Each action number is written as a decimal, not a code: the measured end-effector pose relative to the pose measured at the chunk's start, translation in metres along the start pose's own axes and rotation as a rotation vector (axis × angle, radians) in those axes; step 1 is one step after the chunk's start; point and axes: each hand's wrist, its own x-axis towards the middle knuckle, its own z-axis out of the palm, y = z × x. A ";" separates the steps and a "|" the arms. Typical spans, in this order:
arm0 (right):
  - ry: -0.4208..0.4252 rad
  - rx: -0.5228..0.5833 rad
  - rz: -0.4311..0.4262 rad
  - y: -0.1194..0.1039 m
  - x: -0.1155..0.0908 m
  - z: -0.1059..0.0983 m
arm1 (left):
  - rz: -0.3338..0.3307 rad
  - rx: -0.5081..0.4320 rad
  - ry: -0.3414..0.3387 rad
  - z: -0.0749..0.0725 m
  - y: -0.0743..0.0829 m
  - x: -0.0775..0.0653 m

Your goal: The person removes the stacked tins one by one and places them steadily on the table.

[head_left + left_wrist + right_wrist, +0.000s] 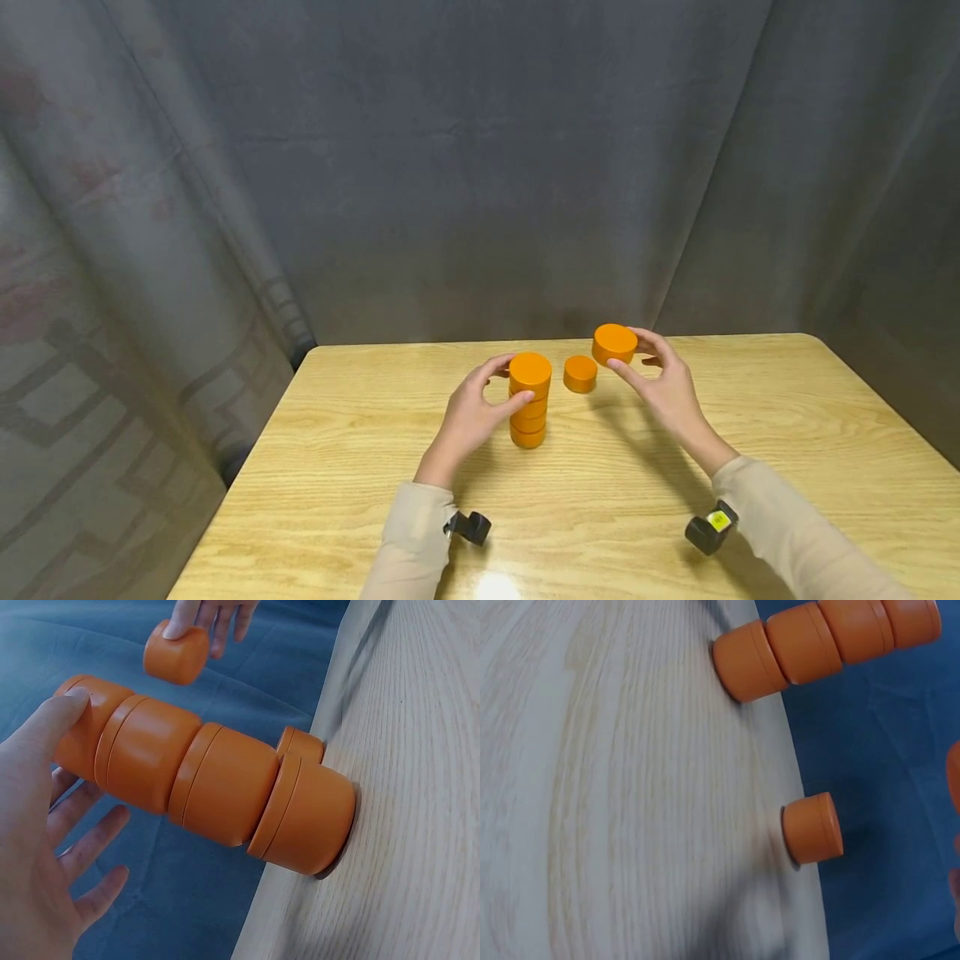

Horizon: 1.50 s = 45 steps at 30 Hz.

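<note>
Several round orange lidded jars stand in an upright stack (529, 412) on the table. My left hand (468, 414) holds the top jar (94, 724) of that stack, thumb on the near side and index finger around the back; its other fingers hang loose in the left wrist view. Up and to the right, my right hand (671, 396) grips another orange jar (615, 344) between thumb and fingers, raised above the table. Between the stack and the raised jar, a single orange jar (580, 375) sits on the wood. The right wrist view catches only a sliver of the raised jar at its edge.
The light wooden table (337, 500) ends at a back edge just behind the lone jar. Grey curtains (480, 167) hang behind it and along the sides. Each wrist carries a small black camera mount (708, 529).
</note>
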 end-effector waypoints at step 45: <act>-0.196 -0.119 0.188 0.067 0.009 -0.007 | -0.011 -0.021 -0.008 0.002 0.001 -0.003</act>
